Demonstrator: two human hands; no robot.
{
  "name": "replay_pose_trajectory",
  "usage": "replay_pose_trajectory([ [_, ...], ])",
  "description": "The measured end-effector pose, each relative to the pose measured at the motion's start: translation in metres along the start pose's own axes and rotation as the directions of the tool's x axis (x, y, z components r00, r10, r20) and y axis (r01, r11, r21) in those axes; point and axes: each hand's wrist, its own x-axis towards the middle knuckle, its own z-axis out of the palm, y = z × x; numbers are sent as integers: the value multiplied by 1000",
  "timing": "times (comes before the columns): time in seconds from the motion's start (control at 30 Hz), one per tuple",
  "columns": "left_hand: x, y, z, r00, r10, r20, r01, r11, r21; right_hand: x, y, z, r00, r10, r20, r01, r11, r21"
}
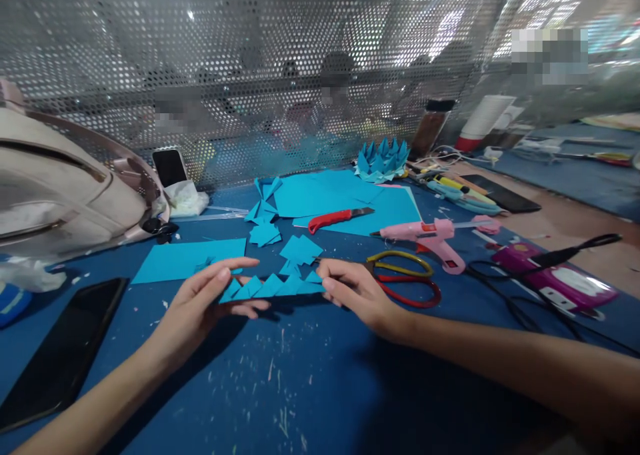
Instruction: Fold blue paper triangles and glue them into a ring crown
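Note:
A strip of folded blue paper (273, 286) with a row of pointed folds is held level just above the table, between both hands. My left hand (213, 292) grips its left end, thumb in front and fingers behind and below. At the right end, my right hand (350, 288) pinches it between thumb and fingertips. Just behind the strip lie small blue folded paper pieces (301, 248), with more folded pieces (265, 234) farther back. Scissors (407, 278) with yellow and red handles lie beside my right hand. A flat blue paper sheet (185, 258) is behind my left hand.
A red-handled cutter (340, 219) rests on blue sheets (325, 192). Behind stands a folded blue paper crown shape (383, 160). To the right are a pink glue gun (425, 235) and a purple box with cables (555, 278). A phone (63, 348) and a bag (65, 175) are left.

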Motion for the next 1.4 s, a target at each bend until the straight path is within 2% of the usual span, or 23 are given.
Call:
replay_pose_trajectory([
  [0.1, -3, 3, 2, 979, -27, 201, -19, 975, 221, 0, 1, 1, 999, 32, 8, -32, 999, 21],
  [0.2, -3, 5, -3, 933, -165, 320, 30, 921, 388, 0, -2, 2, 999, 21, 44, -18, 999, -48],
  [0.27, -1, 5, -8, 918, -231, 323, 63, 887, 457, 0, -4, 4, 997, 25, 79, -15, 993, -116],
  [0.47, -2, 6, -9, 933, -280, 225, 95, 795, 599, 2, -3, 8, 978, 105, 181, -65, 975, -213],
  [0.63, -3, 6, -6, 940, -256, 226, 89, 822, 562, 4, 2, 8, 973, 165, 160, -137, 975, -173],
  [0.77, -1, 7, -14, 933, -258, 252, 89, 842, 532, 6, 1, 7, 975, 185, 121, -162, 971, -177],
  [1.03, 7, 23, -36, 866, -381, 323, 153, 818, 554, 6, 3, 7, 975, 208, 84, -194, 969, -153],
  [1.13, 3, 29, -38, 799, -472, 374, 208, 799, 565, 6, 5, 7, 978, 192, 88, -177, 972, -154],
  [1.2, -2, 33, -37, 747, -524, 408, 220, 775, 593, 5, 5, 7, 984, 136, 115, -114, 976, -183],
  [1.3, -7, 37, -37, 696, -582, 420, 193, 715, 672, 3, 3, 8, 986, 34, 163, 9, 968, -252],
  [1.37, -9, 38, -39, 697, -599, 394, 114, 635, 764, 2, 1, 9, 984, -15, 176, 66, 956, -288],
  [1.4, -10, 38, -40, 728, -574, 374, 43, 583, 811, 1, 1, 9, 983, -34, 179, 87, 950, -299],
])
